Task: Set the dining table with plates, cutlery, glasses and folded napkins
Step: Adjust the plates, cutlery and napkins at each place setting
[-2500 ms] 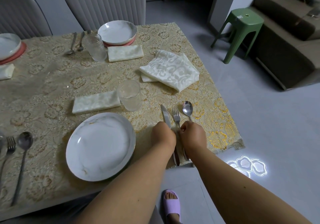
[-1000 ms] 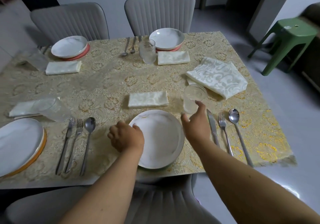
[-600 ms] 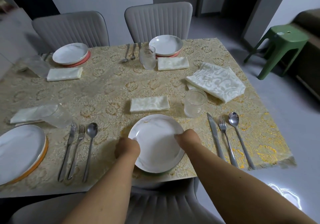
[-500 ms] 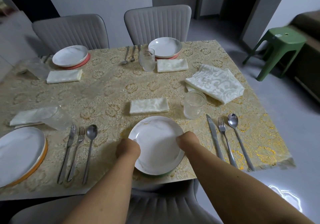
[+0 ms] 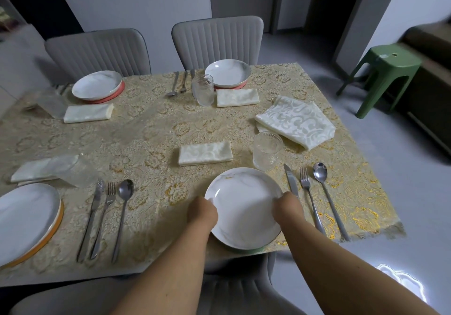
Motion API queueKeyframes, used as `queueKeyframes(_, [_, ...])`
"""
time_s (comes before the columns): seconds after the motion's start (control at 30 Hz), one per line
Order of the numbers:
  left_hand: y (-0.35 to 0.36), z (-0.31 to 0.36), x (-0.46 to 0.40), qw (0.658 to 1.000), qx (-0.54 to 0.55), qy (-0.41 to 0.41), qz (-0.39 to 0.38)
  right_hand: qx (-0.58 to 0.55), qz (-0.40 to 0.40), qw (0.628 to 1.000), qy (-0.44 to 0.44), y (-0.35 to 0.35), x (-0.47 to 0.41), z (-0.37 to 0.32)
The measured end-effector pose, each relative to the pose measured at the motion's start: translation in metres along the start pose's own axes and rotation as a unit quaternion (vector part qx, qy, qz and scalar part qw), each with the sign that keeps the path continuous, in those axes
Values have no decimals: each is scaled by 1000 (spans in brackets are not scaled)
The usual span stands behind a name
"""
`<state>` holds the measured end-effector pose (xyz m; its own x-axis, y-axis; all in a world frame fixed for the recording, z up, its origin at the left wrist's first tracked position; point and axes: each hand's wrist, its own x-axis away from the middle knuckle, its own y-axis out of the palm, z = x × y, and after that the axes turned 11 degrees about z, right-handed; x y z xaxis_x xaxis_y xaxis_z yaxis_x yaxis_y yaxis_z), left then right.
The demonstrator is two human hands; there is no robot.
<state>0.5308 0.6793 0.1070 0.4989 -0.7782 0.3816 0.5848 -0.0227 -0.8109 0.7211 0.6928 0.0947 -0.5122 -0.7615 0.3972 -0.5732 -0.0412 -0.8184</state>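
A white marbled plate (image 5: 244,205) lies near the table's front edge, on a green mat whose rim just shows. My left hand (image 5: 202,213) grips its left rim and my right hand (image 5: 285,209) grips its right rim. To its right lie a knife (image 5: 291,180), a fork (image 5: 308,194) and a spoon (image 5: 328,194) side by side. A ribbed glass (image 5: 266,150) stands behind the plate's right side. A folded napkin (image 5: 205,153) lies behind the plate.
Three other settings with plates (image 5: 97,88), cutlery, glasses and napkins fill the gold tablecloth (image 5: 156,134). A stack of unfolded napkins (image 5: 296,120) lies at the right. Grey chairs (image 5: 217,41) stand behind and one below me. A green stool (image 5: 380,73) stands on the floor to the right.
My hands left the cutlery; the right one passed the glass. Both then closed on the front plate's rims, and the plate has barely moved in the last half second.
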Motion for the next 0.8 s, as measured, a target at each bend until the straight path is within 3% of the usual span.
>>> queueKeyframes(0.57, [8, -18, 11, 996, 33, 24, 77, -56, 73, 995, -39, 9, 6, 9])
queueKeyframes(0.7, [7, -14, 9, 993, 1, 51, 110, -104, 170, 976, -84, -9, 0, 4])
queueKeyframes(0.8, [10, -14, 6, 993, 18, 46, 109, -178, 188, 959, -112, -25, -17, -12])
